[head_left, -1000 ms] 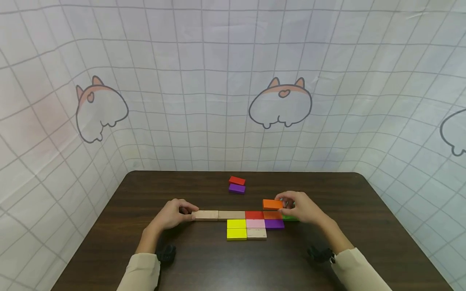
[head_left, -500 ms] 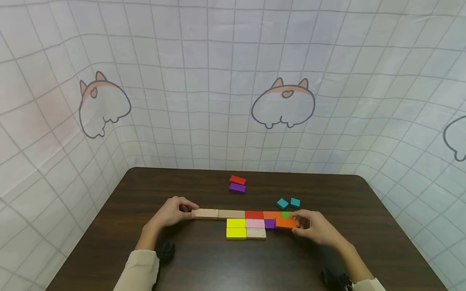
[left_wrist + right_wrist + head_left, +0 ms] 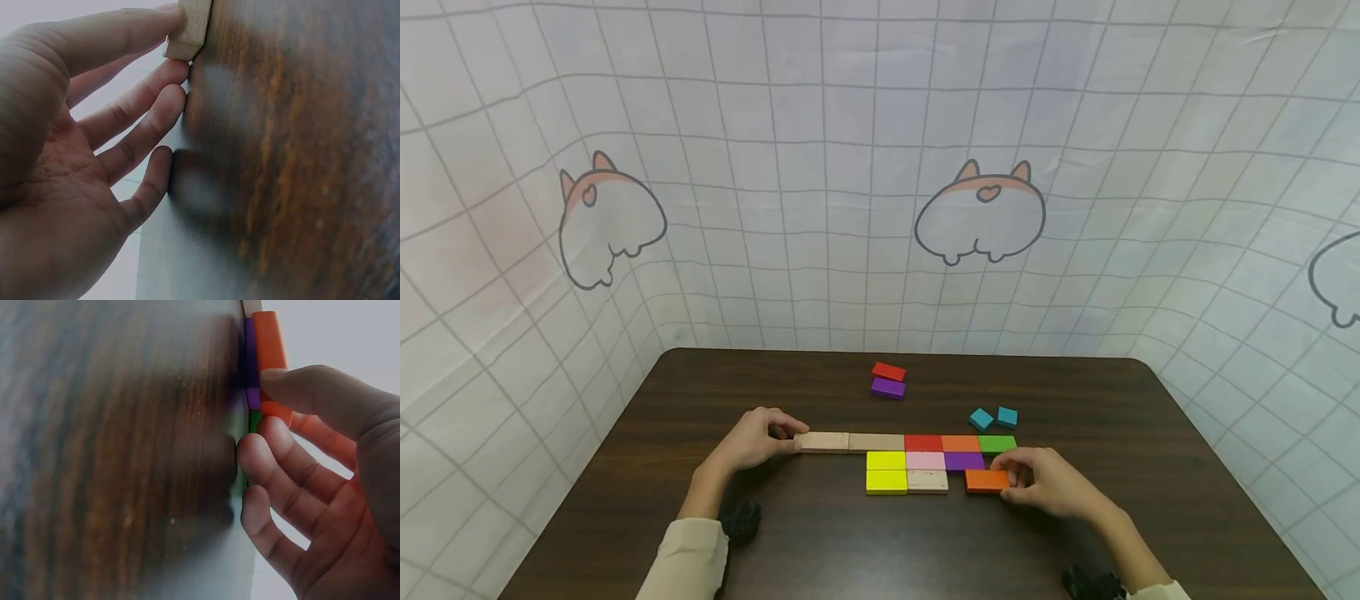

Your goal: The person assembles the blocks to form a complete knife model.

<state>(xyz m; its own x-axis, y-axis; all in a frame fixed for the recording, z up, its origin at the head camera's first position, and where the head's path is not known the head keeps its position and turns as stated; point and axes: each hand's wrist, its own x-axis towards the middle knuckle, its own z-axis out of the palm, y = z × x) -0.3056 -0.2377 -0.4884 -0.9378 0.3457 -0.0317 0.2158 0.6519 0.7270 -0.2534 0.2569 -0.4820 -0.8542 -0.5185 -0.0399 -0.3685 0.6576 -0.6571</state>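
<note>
My left hand (image 3: 758,439) pinches the outer end of the leftmost plain wooden block (image 3: 822,442), thumb and forefinger on its two sides. Between the thumb and fingers of my right hand (image 3: 1042,481) is an orange block (image 3: 987,481), held close over the table at the front right of the flat pattern. The right wrist view shows that orange block (image 3: 271,347) raised above the purple one (image 3: 251,353). The back row runs on through a second plain block (image 3: 877,442), then red (image 3: 922,443), orange (image 3: 960,443) and green (image 3: 997,444) blocks.
In front of that row lie two yellow blocks (image 3: 886,482), a pink block (image 3: 925,461), a purple block (image 3: 964,462) and a plain block (image 3: 928,482). Two teal pieces (image 3: 981,419) sit behind the green one. Farther back are loose red (image 3: 888,372) and purple (image 3: 888,388) blocks.
My right hand has carried the orange block from behind the back row toward me, to the front right of the purple block. The teal pieces have come into view. My left hand stays put.
</note>
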